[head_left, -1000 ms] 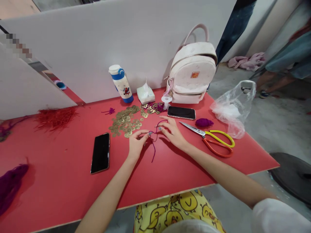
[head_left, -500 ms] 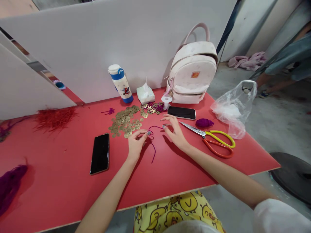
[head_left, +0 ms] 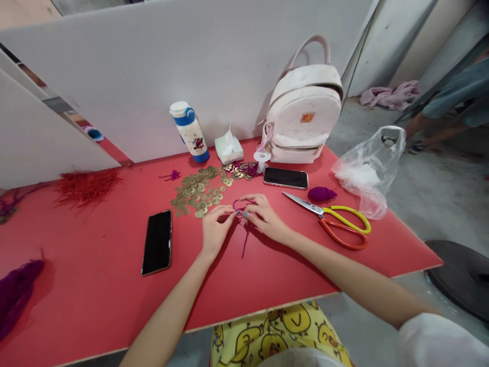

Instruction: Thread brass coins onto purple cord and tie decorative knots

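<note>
A thin purple cord (head_left: 245, 244) runs between my two hands, with one end hanging toward me over the red table (head_left: 114, 306). My left hand (head_left: 218, 224) pinches it between thumb and forefinger. Close against those fingertips, my right hand (head_left: 265, 218) also pinches the cord, and part of a loop shows above the fingers. Exactly how the strand crosses there is hidden by the fingertips. Many brass-coloured, coin-like discs (head_left: 196, 189) lie loose just beyond my left hand. Right of my right hand are large scissors (head_left: 317, 209) with one yellow and one red handle.
A phone (head_left: 157, 242) lies at left, another phone (head_left: 286, 178) behind my right hand. Along the back stand a bottle (head_left: 191, 133), tissues (head_left: 229, 149) and a white backpack (head_left: 303, 120). A purple yarn bundle (head_left: 321, 193) and plastic bag (head_left: 367, 178) are at right; red strands (head_left: 87, 187) lie far left.
My right hand has moved left and slightly toward me, bringing its fingertips against my left hand's. The cord loop is now partly covered. My left hand has barely moved.
</note>
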Demonstrator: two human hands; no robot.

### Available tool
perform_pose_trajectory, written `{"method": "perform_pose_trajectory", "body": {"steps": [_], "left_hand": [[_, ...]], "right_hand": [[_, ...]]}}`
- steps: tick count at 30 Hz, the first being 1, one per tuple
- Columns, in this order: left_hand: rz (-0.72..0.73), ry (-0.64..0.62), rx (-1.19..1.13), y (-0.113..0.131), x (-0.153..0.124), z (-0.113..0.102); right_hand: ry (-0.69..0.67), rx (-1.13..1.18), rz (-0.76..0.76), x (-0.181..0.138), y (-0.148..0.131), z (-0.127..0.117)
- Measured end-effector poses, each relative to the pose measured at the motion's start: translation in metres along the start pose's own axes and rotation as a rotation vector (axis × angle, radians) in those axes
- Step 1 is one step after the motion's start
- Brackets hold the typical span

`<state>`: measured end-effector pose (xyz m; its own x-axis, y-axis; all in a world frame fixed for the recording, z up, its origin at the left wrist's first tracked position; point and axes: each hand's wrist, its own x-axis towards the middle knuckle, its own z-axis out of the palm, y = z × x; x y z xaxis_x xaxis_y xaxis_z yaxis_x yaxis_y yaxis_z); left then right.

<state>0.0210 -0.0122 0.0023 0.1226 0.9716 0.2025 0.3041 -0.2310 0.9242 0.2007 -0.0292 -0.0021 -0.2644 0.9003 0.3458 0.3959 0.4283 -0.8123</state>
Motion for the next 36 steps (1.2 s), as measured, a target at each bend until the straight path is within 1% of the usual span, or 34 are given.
{"method": "perform_pose_trajectory", "body": {"steps": [2, 4, 7, 9, 11, 16, 19, 21, 23, 28, 32, 36], "left_hand": [[0.093, -0.056, 0.108, 0.001, -0.002, -0.001], [0.158, -0.144, 0.162, 0.003, -0.004, -0.001], [0.21, -0.278, 0.121, 0.007, -0.006, -0.001], [0.202, -0.309, 0.056, 0.008, -0.006, -0.001], [0.159, -0.259, -0.006, 0.009, -0.007, 0.0], [0.028, -0.079, -0.091, 0.008, -0.008, 0.002], [0.002, 0.015, -0.084, 0.007, -0.008, 0.001], [-0.005, 0.053, -0.093, 0.008, -0.007, 0.001], [-0.005, 0.051, -0.12, 0.009, -0.005, 0.001], [0.047, -0.01, -0.139, 0.007, -0.003, 0.001], [0.102, -0.053, -0.104, 0.009, -0.005, 0.003], [0.132, -0.108, -0.091, 0.017, -0.009, 0.003]], "right_hand": [[0.015, -0.025, -0.034, 0.001, -0.001, -0.005], [0.017, -0.027, -0.049, 0.001, -0.002, -0.008], [0.016, -0.001, -0.051, 0.002, -0.003, -0.008], [0.014, 0.027, -0.041, 0.002, -0.002, -0.008], [0.002, 0.056, -0.027, 0.002, -0.002, -0.007], [-0.063, 0.112, -0.027, 0.002, -0.002, -0.003], [-0.092, 0.099, -0.034, 0.001, -0.003, -0.001], [-0.109, 0.079, -0.047, 0.0, -0.002, 0.001], [-0.123, 0.066, -0.059, 0.0, -0.001, 0.002], [-0.127, 0.023, -0.087, 0.001, 0.0, 0.0], [-0.103, 0.003, -0.023, 0.002, 0.0, -0.004], [-0.032, -0.015, 0.013, 0.003, 0.004, -0.008]]}}
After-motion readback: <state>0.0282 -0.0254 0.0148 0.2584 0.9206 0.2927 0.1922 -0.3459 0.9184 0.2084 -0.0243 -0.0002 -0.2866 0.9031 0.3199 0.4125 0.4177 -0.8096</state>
